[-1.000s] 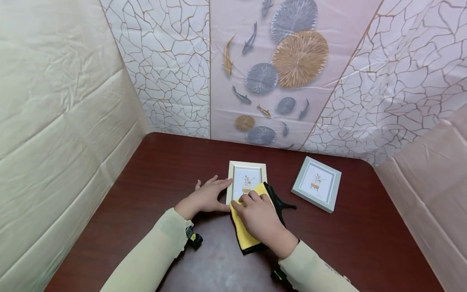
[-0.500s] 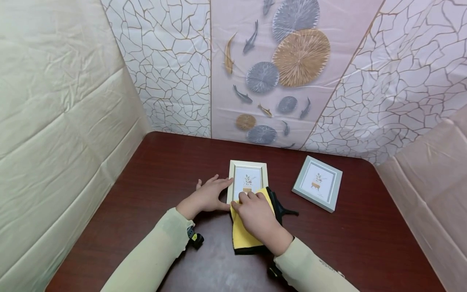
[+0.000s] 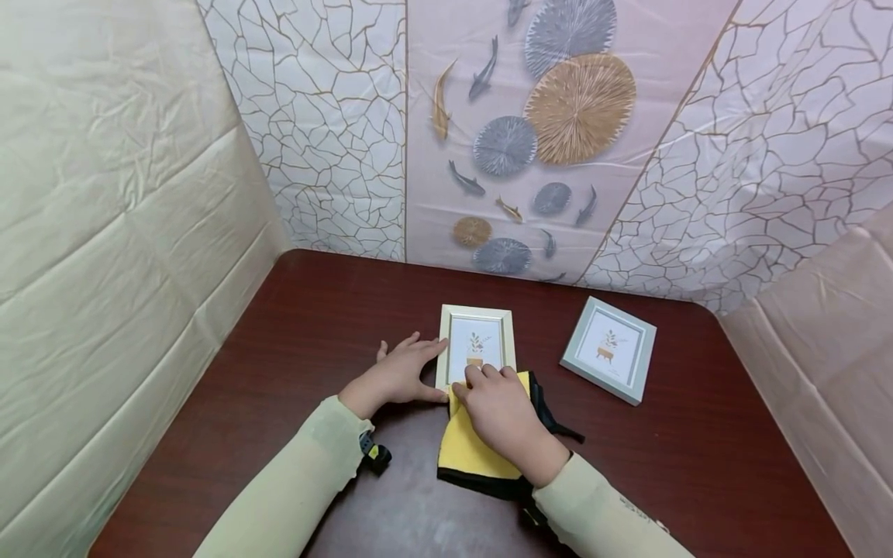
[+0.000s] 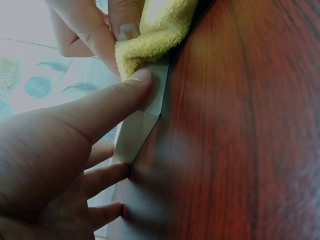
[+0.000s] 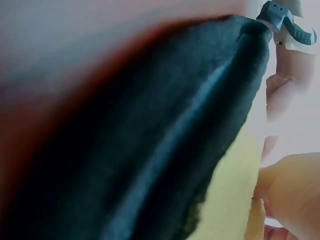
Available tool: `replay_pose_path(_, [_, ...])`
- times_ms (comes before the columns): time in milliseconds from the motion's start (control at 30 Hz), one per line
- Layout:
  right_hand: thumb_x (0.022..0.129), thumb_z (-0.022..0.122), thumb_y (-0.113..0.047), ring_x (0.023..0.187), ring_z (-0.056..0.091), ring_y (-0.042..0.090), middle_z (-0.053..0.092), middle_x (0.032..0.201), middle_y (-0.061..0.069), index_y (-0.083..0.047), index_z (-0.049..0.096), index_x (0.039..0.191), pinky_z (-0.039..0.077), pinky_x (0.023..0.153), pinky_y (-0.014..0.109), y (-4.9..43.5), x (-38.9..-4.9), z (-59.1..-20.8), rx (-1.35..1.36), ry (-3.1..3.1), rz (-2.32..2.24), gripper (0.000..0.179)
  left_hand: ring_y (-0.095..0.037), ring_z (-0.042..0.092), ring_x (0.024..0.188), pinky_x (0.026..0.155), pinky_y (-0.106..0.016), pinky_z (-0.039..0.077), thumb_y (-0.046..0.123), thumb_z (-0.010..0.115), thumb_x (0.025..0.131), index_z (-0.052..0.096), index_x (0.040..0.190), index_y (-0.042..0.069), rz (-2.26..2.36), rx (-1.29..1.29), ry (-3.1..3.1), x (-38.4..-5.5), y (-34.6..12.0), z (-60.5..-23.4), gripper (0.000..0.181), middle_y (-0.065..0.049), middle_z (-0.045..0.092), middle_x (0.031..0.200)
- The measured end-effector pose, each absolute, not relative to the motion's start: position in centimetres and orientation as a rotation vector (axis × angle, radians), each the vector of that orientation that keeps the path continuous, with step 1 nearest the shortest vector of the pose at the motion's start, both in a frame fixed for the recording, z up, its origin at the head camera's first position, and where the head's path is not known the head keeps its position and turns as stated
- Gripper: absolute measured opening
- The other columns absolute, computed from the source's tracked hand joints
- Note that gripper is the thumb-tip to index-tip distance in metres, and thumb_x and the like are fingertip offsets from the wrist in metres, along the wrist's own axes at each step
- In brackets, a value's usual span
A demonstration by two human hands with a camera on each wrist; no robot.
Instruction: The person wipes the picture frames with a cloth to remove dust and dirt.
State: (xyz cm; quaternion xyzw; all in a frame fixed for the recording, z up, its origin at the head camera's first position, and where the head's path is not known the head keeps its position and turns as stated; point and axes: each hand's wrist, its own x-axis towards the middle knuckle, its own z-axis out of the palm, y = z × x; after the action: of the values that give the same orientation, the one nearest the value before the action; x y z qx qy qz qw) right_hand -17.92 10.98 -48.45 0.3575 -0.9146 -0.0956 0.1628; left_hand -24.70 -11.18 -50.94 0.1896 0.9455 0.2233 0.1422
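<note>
A cream picture frame (image 3: 507,319) with a plant print lies flat on the dark table. At its left edge rests my left hand (image 3: 398,374), fingers spread along the side and the thumb at the near left corner. In the left wrist view the left thumb (image 4: 110,102) lies straight against the frame's near edge (image 4: 157,90), close under the cloth. My right hand (image 3: 505,411) holds a yellow cleaning cloth (image 3: 463,449) with black edging and presses it over the frame's lower part. The cloth's dark underside (image 5: 165,135) fills much of the right wrist view.
A second picture frame (image 3: 572,353), pale grey-green, lies turned at an angle to the right on the reddish-brown table (image 3: 349,294). A patterned curtain (image 3: 335,155) hangs at the back, with a plain beige one (image 3: 125,256) along the left.
The right hand and cloth have slid toward the near edge and slightly right, uncovering more of the print. The left hand keeps its place on the cream frame.
</note>
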Motion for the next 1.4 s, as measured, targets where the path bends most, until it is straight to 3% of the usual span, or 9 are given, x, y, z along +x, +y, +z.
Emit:
replay_pose_path(500, [0.104,0.076,-0.013,0.078,0.056,0.023,0.065,0.096,0.002,-0.024,0.087,0.113,0.04,0.064,0.038,13.4,-17.8,-48.2,0.966,-2.645,-0.195,0.019,-0.028,0.013,0.169,0.122,-0.082,0.004,0.063,0.087,0.089,0.032,0.175,0.034,0.658,0.552,2.73,-24.7,-11.2,-50.8,0.106,0.004,0.036,0.177])
replay_pose_path(767, [0.1,0.08,-0.01,0.081,0.058,0.023,0.067,0.097,0.002,-0.024,0.088,0.116,0.04,0.061,0.038,15.8,-17.5,-47.7,0.926,-2.68,-0.177,0.023,-0.03,0.015,0.168,0.122,-0.083,0.005,0.067,0.079,0.094,0.04,0.172,0.033,0.669,0.504,2.739,-24.8,-11.0,-50.4,0.094,0.003,0.04,0.175])
replay_pose_path(1033, [0.1,0.079,-0.008,0.075,0.055,0.018,0.064,0.093,0.0,-0.025,0.089,0.116,0.038,0.059,0.034,18.1,-17.4,-47.6,0.866,-2.695,-0.128,0.026,-0.031,0.018,0.168,0.12,-0.084,0.005,0.061,0.085,0.092,0.045,0.171,0.029,0.694,0.487,2.748,-24.8,-10.9,-50.2,0.093,-0.001,0.044,0.173])
replay_pose_path(1400, [0.1,0.079,-0.006,0.073,0.055,0.017,0.062,0.09,-0.001,-0.023,0.089,0.116,0.037,0.058,0.031,19.1,-17.5,-47.6,0.836,-2.743,-0.1,0.026,-0.028,0.019,0.168,0.122,-0.083,0.007,0.063,0.085,0.092,0.042,0.171,0.032,0.685,0.474,2.756,-25.0,-10.5,-50.7,0.095,0.0,0.043,0.174])
